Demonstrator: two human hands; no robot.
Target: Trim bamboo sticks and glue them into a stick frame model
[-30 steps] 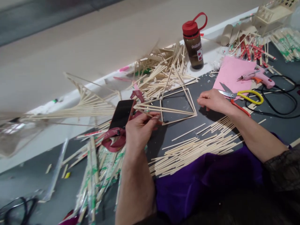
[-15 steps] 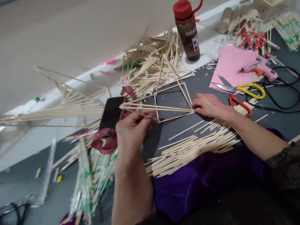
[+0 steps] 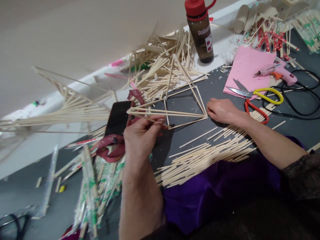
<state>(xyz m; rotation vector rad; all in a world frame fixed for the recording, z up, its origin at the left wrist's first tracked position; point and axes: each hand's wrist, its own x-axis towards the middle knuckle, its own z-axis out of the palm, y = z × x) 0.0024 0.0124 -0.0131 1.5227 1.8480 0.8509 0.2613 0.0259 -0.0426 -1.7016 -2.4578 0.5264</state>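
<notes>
A frame of thin wooden sticks rests over the grey table, with triangular peaks pointing left and up. My left hand pinches a lower stick near the frame's left end. Just right of the frame's right corner, my right hand lies low with curled fingers; whatever its fingertips hold, if anything, is hidden. Loose sticks lie in a bundle below the frame. A dark phone and a maroon strap are beside my left hand.
Behind are a stick pile and a brown bottle. At right lie scissors, a pink glue gun and pink sheets. Wrapped chopsticks lie lower left, below a larger stick structure.
My right hand has shifted slightly right, off the frame's right corner, which now shows more fully. My left hand keeps its pinch on the frame.
</notes>
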